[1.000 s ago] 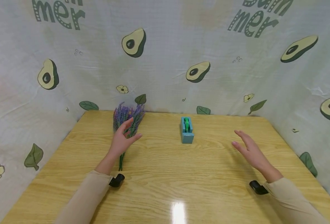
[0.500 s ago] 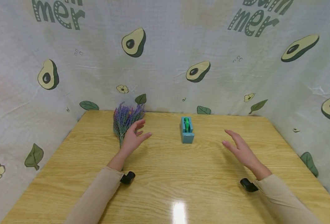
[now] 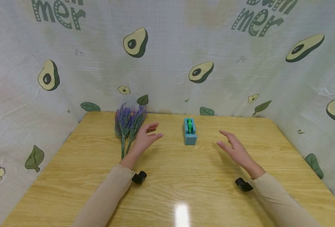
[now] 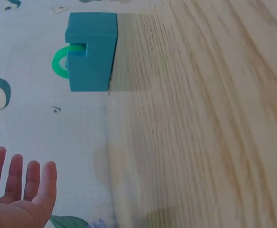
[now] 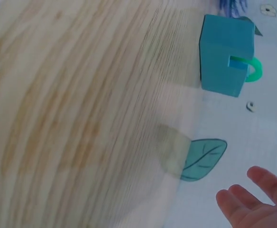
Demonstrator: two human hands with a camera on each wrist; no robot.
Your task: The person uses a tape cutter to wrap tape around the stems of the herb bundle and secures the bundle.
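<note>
A blue tape dispenser (image 3: 190,139) with a green tape roll (image 3: 189,125) stands toward the back of the table, between the two hands. Left of it, my left hand (image 3: 144,138) hovers with fingers extended and thumb apart, holding nothing. To the right, my right hand (image 3: 236,151) is likewise held in the air, palm inward, with nothing in its grasp. Both wrist views show the dispenser apart from the fingers, at left as a teal block (image 4: 93,57) and at right as the same block (image 5: 226,52). Beside the left hand lies a bunch of lavender (image 3: 127,123), its lower stems partly hidden by the forearm.
The wooden table (image 3: 167,176) meets a cloth backdrop (image 3: 161,47) printed with avocados and leaves along its back and sides. Each wrist bears a small black camera, the left one (image 3: 139,177) and the right one (image 3: 243,184). Light reflects near the front edge.
Both hands have moved inward toward the tape dispenser, the left hand rightward and the right hand leftward. More of the lavender stems show now. The dispenser and flowers have stayed put.
</note>
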